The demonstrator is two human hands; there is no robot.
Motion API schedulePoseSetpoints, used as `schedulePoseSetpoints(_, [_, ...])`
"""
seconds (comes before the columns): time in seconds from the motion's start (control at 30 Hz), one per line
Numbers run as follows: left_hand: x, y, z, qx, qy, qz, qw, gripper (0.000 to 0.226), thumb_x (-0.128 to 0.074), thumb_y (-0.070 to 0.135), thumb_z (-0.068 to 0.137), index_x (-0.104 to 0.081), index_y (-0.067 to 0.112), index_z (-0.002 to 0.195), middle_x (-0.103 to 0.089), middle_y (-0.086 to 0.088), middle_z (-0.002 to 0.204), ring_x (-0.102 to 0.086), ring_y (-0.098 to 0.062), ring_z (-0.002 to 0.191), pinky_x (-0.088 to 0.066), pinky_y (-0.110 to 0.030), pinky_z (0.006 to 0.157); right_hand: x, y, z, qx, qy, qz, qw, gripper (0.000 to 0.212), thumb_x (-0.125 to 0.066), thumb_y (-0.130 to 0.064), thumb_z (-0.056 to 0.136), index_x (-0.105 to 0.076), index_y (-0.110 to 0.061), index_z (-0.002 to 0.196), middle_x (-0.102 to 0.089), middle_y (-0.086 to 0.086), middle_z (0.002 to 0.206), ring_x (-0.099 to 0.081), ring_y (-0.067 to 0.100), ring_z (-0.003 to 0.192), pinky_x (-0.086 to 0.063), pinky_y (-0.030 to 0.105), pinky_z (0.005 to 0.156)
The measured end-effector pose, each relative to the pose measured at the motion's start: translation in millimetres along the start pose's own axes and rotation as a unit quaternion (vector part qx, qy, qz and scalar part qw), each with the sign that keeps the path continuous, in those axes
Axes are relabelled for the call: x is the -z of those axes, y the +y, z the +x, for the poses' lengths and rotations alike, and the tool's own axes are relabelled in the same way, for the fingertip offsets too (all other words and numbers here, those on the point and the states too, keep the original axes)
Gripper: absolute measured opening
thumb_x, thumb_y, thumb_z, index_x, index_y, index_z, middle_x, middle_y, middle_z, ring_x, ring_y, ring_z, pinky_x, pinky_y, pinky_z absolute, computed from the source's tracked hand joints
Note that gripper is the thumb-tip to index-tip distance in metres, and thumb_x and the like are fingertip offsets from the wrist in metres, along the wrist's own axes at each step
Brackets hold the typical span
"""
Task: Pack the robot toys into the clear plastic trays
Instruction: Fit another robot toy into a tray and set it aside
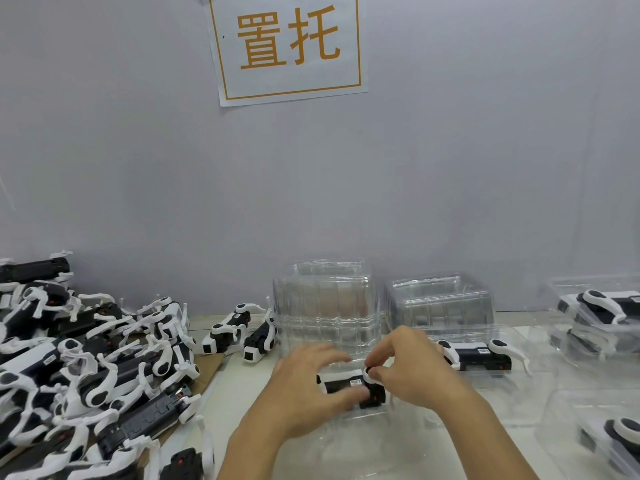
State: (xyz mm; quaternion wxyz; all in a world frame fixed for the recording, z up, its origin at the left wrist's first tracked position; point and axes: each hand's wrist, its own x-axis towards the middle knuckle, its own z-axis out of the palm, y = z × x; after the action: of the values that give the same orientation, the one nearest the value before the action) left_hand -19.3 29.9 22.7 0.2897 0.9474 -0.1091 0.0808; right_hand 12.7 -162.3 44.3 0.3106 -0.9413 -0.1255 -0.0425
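A black-and-white robot toy (343, 382) lies in a clear plastic tray (349, 431) in front of me. My left hand (304, 393) grips its body from the left, thumb underneath. My right hand (408, 365) pinches the toy's white leg joint at its right end. A second toy (481, 356) sits in another clear tray (540, 348) just to the right. A pile of loose robot toys (86, 368) covers the table's left side.
Two stacks of empty clear trays (325, 306) (440, 299) stand against the wall behind my hands. Two loose toys (242, 334) lie left of the stack. Packed trays (602, 317) (609, 438) are stacked at the right. A paper sign (287, 46) hangs on the wall.
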Motion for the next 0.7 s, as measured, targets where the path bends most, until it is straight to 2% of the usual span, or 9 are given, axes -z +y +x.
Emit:
schedulePoseSetpoints(0.03, [0.4, 1.2, -0.5, 0.015, -0.039, 0.024, 0.999, 0.073, -0.058, 0.088, 0.059, -0.053, 0.057, 0.125, -0.033, 0.031, 0.147, -0.02, 0.003, 0.139, -0.016, -0.036, 0.12, 0.1, 0.0, 0.3, -0.001, -0.001, 0.003, 1.0, 0.008, -0.071, -0.029, 0.088, -0.076, -0.035, 0.089, -0.068, -0.021, 0.094, -0.052, 0.007, 0.117, -0.039, 0.042, 0.107])
schedulePoseSetpoints(0.1, [2.4, 1.6, -0.8, 0.028, -0.084, 0.055, 0.995, 0.087, -0.059, 0.095, 0.045, -0.047, 0.064, 0.126, -0.02, 0.027, 0.157, -0.008, -0.005, 0.148, -0.008, -0.042, 0.121, 0.0, 0.4, 0.4, -0.002, -0.005, 0.007, 1.0, 0.008, -0.071, -0.029, 0.088, -0.076, -0.036, 0.09, -0.069, -0.019, 0.095, -0.053, 0.008, 0.116, -0.041, 0.043, 0.105])
schedulePoseSetpoints(0.17, [4.5, 2.2, -1.5, 0.034, -0.112, 0.071, 0.991, 0.092, -0.063, 0.094, 0.039, -0.041, 0.071, 0.125, -0.007, 0.022, 0.162, 0.006, -0.011, 0.151, 0.001, -0.047, 0.122, -0.3, 0.9, 0.4, -0.002, -0.006, 0.008, 1.0, 0.008, -0.071, -0.03, 0.088, -0.075, -0.036, 0.09, -0.069, -0.019, 0.094, -0.054, 0.008, 0.113, -0.042, 0.043, 0.104])
schedulePoseSetpoints(0.23, [4.9, 3.4, -2.2, 0.041, -0.126, 0.086, 0.988, 0.084, -0.067, 0.089, 0.039, -0.036, 0.077, 0.116, -0.003, 0.02, 0.163, 0.011, -0.015, 0.151, 0.007, -0.048, 0.121, -0.8, 1.2, 0.9, -0.001, -0.008, 0.005, 1.0, 0.008, -0.071, -0.03, 0.088, -0.076, -0.036, 0.092, -0.069, -0.019, 0.095, -0.054, 0.008, 0.113, -0.042, 0.044, 0.104])
schedulePoseSetpoints(0.3, [3.2, 4.3, -2.3, 0.043, -0.118, 0.096, 0.987, 0.077, -0.068, 0.084, 0.044, -0.037, 0.073, 0.114, -0.015, 0.019, 0.157, -0.003, -0.015, 0.148, -0.003, -0.044, 0.12, -1.1, 1.1, 1.5, 0.001, -0.009, 0.003, 1.0, 0.009, -0.07, -0.031, 0.089, -0.075, -0.036, 0.093, -0.069, -0.019, 0.095, -0.054, 0.008, 0.112, -0.042, 0.043, 0.104])
schedulePoseSetpoints(0.37, [0.7, 3.9, -1.8, 0.042, -0.1, 0.103, 0.989, 0.081, -0.066, 0.083, 0.047, -0.04, 0.065, 0.121, -0.025, 0.02, 0.149, -0.014, -0.013, 0.139, -0.013, -0.04, 0.116, -1.8, 0.8, 2.3, 0.002, -0.009, 0.004, 1.0, 0.01, -0.068, -0.031, 0.09, -0.075, -0.036, 0.093, -0.069, -0.019, 0.094, -0.055, 0.007, 0.111, -0.042, 0.044, 0.103])
schedulePoseSetpoints(0.5, [-1.0, 4.6, -1.4, 0.039, -0.082, 0.108, 0.99, 0.084, -0.062, 0.084, 0.048, -0.043, 0.058, 0.126, -0.031, 0.019, 0.14, -0.019, -0.013, 0.135, -0.014, -0.037, 0.112, -4.5, -0.4, 3.4, 0.004, 0.011, 0.031, 0.999, 0.013, -0.063, -0.03, 0.094, -0.075, -0.034, 0.09, -0.069, -0.021, 0.091, -0.059, 0.005, 0.105, -0.043, 0.043, 0.103])
schedulePoseSetpoints(0.6, [3.5, 5.6, -2.8, 0.042, -0.073, 0.11, 0.99, 0.083, -0.061, 0.083, 0.047, -0.044, 0.057, 0.124, -0.034, 0.019, 0.127, -0.023, -0.015, 0.129, -0.017, -0.032, 0.104, -4.0, -1.8, 5.4, 0.015, 0.052, 0.098, 0.994, 0.016, -0.064, -0.025, 0.094, -0.075, -0.034, 0.087, -0.066, -0.025, 0.084, -0.062, -0.003, 0.092, -0.049, 0.026, 0.091])
schedulePoseSetpoints(0.7, [11.6, 7.6, -2.3, 0.037, -0.053, 0.117, 0.991, 0.083, -0.06, 0.083, 0.044, -0.043, 0.059, 0.122, -0.03, 0.019, 0.126, -0.02, -0.016, 0.128, -0.016, -0.031, 0.101, 0.1, -2.6, 7.6, 0.027, 0.131, 0.156, 0.979, 0.021, -0.064, -0.019, 0.093, -0.075, -0.036, 0.085, -0.068, -0.023, 0.088, -0.061, -0.006, 0.091, -0.044, 0.014, 0.078])
